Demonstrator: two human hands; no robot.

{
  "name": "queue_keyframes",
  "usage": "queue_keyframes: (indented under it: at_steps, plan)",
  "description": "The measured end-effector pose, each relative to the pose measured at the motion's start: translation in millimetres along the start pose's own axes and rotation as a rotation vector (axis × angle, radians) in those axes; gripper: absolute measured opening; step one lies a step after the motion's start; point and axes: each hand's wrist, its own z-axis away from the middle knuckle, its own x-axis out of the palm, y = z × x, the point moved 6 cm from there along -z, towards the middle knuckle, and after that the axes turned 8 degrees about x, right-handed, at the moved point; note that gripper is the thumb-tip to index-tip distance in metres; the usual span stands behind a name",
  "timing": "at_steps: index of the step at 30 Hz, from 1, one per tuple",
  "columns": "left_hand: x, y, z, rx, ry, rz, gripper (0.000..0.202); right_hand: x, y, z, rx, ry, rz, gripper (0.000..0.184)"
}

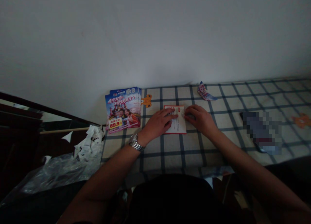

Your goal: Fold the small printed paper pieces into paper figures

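A small white leaflet (178, 126) with a red border and printed text lies on the checked cloth in front of me. It looks folded. My left hand (159, 123), with a metal watch (136, 142) on its wrist, rests on the leaflet's left half, fingers stretched across the paper. At the right edge, my right hand (198, 117) has its fingers curled and pinched against the paper. Left of my hands sits a stack of colourful flyers (123, 111), the top one blue and pink with "89.9" printed on it.
The checked tablecloth (150, 157) reaches the white wall (157, 39). A crumpled piece of printed paper (205, 93) lies near the wall. A phone (259, 130), partly blurred out, is at the right. Torn white paper (91, 140) and clear plastic wrap (60, 169) lie at the left.
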Motion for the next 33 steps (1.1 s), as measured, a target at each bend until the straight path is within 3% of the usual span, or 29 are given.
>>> queue_keyframes:
  at_steps: [15, 33]
  plan:
    - [-0.4, 0, -1, -0.011, 0.004, -0.003, 0.041, 3, 1, 14, -0.072, -0.016, -0.015, 0.008]
    - [0.7, 0, 0, -0.015, -0.001, -0.022, 0.042, -1, -9, 43, -0.132, -0.073, -0.016, 0.027]
